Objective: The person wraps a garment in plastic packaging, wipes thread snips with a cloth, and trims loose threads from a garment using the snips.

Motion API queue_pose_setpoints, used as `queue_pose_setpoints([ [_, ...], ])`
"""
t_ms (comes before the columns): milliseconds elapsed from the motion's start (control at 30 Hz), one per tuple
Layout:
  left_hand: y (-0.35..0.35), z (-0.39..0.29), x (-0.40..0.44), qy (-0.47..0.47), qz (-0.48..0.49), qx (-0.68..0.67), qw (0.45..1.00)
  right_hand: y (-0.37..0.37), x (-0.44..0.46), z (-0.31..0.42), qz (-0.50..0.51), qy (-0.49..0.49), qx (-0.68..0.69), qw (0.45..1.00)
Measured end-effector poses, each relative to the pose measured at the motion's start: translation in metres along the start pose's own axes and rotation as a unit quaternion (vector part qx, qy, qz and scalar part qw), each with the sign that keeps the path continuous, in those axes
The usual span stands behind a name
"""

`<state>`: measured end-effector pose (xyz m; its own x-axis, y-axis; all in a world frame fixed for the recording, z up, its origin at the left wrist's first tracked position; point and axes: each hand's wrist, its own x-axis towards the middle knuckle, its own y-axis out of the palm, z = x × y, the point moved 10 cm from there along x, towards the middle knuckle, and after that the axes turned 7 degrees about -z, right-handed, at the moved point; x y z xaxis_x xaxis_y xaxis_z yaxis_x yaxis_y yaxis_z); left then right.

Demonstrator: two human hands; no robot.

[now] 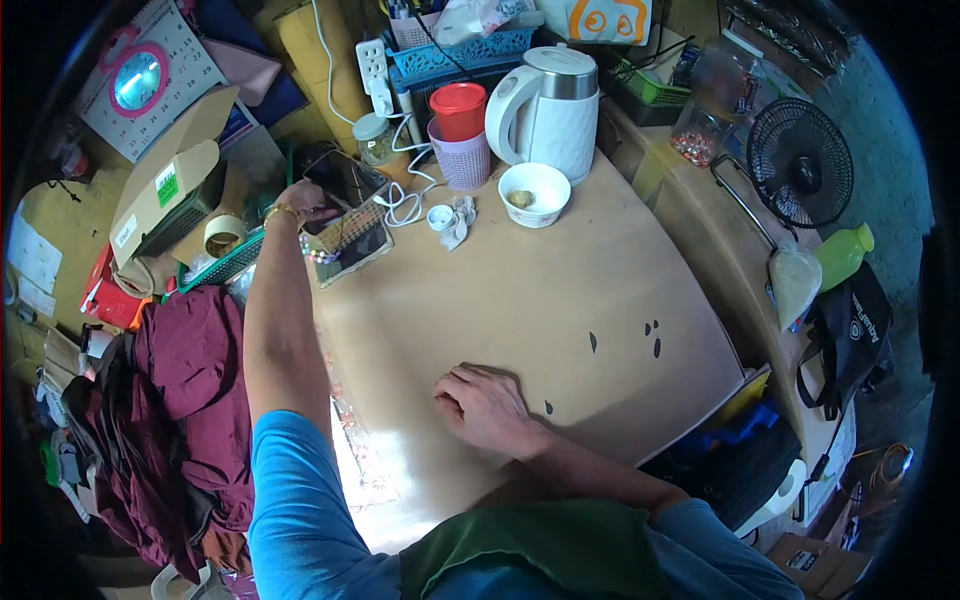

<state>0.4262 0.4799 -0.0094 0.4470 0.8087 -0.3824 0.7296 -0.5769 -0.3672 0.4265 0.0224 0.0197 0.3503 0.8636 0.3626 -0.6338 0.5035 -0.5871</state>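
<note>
My left hand (304, 203) reaches to the back left of the table, over a mesh basket (345, 235) and beside a green tray (225, 260). Its fingers are small and dark in the view, and what they hold, if anything, cannot be made out. My right hand (485, 408) rests on the brown tabletop (450, 310) near the front middle, its fingers curled under and their tips hidden. Several small dark leaf-like pieces (657, 347) lie to its right. Farther back stands a white bowl (546, 211) with a pale lump (521, 199) inside.
A white kettle (565, 120) stands behind the bowl, beside a red-lidded container (459, 112) in a purple basket (461, 163). White cable loops lie near a glass jar (375, 140). Maroon cloth (205, 380) hangs at the left; a black fan (800, 165) stands at the right.
</note>
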Motion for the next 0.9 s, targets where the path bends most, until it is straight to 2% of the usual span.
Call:
queue_pose_setpoints([
  [33, 0.001, 0.001, 0.0, 0.008, -0.001, -0.046, 0.999, 0.001, 0.0, 0.001, 0.001, -0.002, 0.001, 1.0],
  [167, 0.006, 0.016, 0.017, -0.001, -0.051, -0.014, 0.999, 0.001, 0.0, 0.0, -0.006, -0.008, -0.002, 1.0],
  [233, 0.002, 0.025, 0.037, 0.02, -0.049, 0.087, 0.995, -0.001, 0.001, 0.001, -0.005, -0.009, -0.005, 1.0],
  [267, -0.002, 0.033, 0.049, 0.018, -0.049, 0.088, 0.995, -0.001, 0.001, 0.002, 0.008, 0.003, 0.003, 1.0],
  [333, -0.016, 0.04, 0.084, 0.069, -0.077, 0.222, 0.969, 0.002, 0.0, 0.001, 0.021, 0.013, 0.013, 1.0],
  [367, -0.017, 0.049, 0.091, 0.069, -0.077, 0.223, 0.969, 0.001, 0.0, 0.002, 0.015, 0.008, 0.017, 1.0],
  [400, -0.012, 0.029, 0.084, 0.193, -0.12, 0.339, 0.913, 0.0, 0.0, 0.002, 0.008, 0.003, 0.02, 1.0],
  [433, -0.001, 0.01, 0.073, 0.312, -0.159, 0.442, 0.826, 0.0, 0.0, 0.001, 0.007, 0.004, 0.019, 1.0],
  [567, 0.018, 0.002, 0.057, 0.333, -0.108, 0.447, 0.823, 0.0, 0.001, 0.002, 0.012, 0.001, 0.01, 1.0],
  [633, 0.022, 0.012, 0.08, 0.386, -0.115, 0.647, 0.648, -0.001, 0.002, 0.004, 0.011, -0.003, 0.013, 1.0],
  [667, 0.018, 0.019, 0.098, 0.388, -0.116, 0.646, 0.647, -0.001, 0.002, 0.003, 0.009, -0.001, 0.016, 1.0],
  [733, 0.019, 0.024, 0.11, 0.432, -0.166, 0.673, 0.577, -0.001, 0.001, 0.002, 0.009, 0.001, 0.017, 1.0],
  [767, 0.019, 0.027, 0.112, 0.432, -0.165, 0.673, 0.578, 0.0, 0.001, 0.002, 0.01, 0.0, 0.018, 1.0],
  [833, -0.019, 0.029, 0.115, 0.304, -0.238, 0.5, 0.775, 0.0, 0.0, 0.002, 0.01, -0.001, 0.019, 1.0],
  [867, -0.019, 0.026, 0.112, 0.305, -0.237, 0.5, 0.775, -0.001, 0.001, 0.002, 0.002, -0.006, 0.011, 1.0],
  [900, -0.007, 0.025, 0.114, 0.337, -0.193, 0.574, 0.721, -0.002, 0.001, 0.002, -0.006, -0.011, 0.002, 1.0],
])
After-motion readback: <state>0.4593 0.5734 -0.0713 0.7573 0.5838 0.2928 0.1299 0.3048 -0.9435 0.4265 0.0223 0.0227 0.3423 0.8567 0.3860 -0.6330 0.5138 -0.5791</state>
